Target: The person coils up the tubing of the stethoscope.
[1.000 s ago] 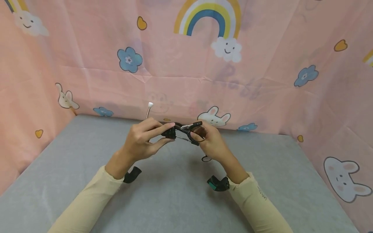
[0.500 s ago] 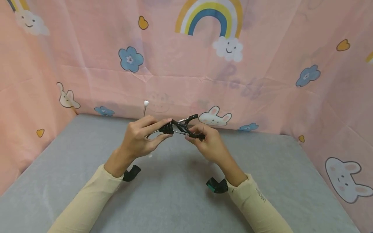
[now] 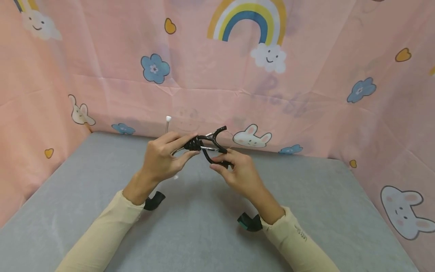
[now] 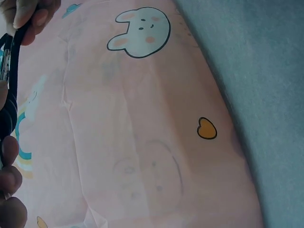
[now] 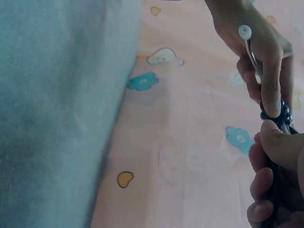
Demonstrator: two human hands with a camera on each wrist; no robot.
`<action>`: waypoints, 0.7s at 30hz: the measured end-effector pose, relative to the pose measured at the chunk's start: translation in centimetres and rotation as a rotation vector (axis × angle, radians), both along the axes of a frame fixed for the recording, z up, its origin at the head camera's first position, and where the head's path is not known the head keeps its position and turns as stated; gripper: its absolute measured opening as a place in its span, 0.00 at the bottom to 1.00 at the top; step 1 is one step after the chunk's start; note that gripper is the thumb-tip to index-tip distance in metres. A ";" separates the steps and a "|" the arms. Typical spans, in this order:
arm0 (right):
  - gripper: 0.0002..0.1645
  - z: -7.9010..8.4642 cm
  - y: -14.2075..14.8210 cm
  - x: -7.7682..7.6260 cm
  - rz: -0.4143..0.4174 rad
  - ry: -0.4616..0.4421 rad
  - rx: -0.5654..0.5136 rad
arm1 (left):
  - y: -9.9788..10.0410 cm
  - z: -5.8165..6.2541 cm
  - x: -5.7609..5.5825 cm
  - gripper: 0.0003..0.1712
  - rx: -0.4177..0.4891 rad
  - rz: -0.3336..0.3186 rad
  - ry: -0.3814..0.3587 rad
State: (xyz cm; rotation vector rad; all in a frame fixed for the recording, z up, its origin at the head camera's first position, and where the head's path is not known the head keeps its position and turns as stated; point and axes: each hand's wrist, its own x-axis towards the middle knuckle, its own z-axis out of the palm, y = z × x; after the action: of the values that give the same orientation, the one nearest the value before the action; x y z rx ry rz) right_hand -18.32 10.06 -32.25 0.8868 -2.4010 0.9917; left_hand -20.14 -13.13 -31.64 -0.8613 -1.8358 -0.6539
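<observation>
A stethoscope with black tubing is held up over the table between both hands. My left hand (image 3: pixel 159 158) pinches the wound bundle of black tubing (image 3: pixel 193 143) between thumb and fingers. Beyond its fingers rises a metal ear tube with a white ear tip (image 3: pixel 168 118); a second white tip shows below the hand. My right hand (image 3: pixel 239 170) pinches a loose stretch of the tubing (image 3: pixel 207 154), which bows down from the bundle. The tubing's forked end and metal rods point right, above the right fingers. A thin round rim shows faintly behind them. In the right wrist view, the ear tip (image 5: pixel 244 32) overlaps the left hand.
A grey cloth-covered table (image 3: pixel 190 226) lies under the hands. Behind it and at both sides hangs a pink printed curtain (image 3: pixel 204 87). Black camera mounts (image 3: pixel 250 222) sit on both wrists, by the cream sleeves (image 3: pixel 102 230).
The right hand has shifted from the round part at the stethoscope's end down to a loose length of tubing. That loop now hangs apart from the bundle. The left hand keeps its hold.
</observation>
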 end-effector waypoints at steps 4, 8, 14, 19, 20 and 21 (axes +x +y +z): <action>0.11 0.0 -0.2 0.3 0.016 0.043 0.010 | -0.2 0.0 0.0 0.28 -0.005 0.036 -0.032; 0.11 0.1 -0.4 0.6 0.033 0.084 0.024 | -0.2 -0.1 -0.1 0.26 -0.016 0.066 -0.051; 0.10 0.1 -0.7 0.9 0.031 0.136 0.067 | -0.2 -0.3 -0.1 0.25 -0.036 0.120 -0.076; 0.08 0.3 -0.8 1.2 0.026 0.182 0.084 | -0.2 -0.3 -0.1 0.24 -0.030 0.160 -0.090; 0.08 0.3 -0.8 1.3 0.027 0.193 0.086 | -0.2 -0.3 -0.1 0.24 -0.025 0.164 -0.092; 0.08 0.4 -0.8 1.3 0.028 0.203 0.089 | -0.2 -0.3 -0.1 0.24 -0.021 0.171 -0.094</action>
State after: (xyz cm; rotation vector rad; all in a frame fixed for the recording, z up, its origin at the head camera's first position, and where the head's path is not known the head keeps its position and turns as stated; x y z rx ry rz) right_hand -16.98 9.28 -31.83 1.0045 -2.2810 0.7692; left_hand -20.21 -13.34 -31.97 -0.6884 -1.9791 -0.5761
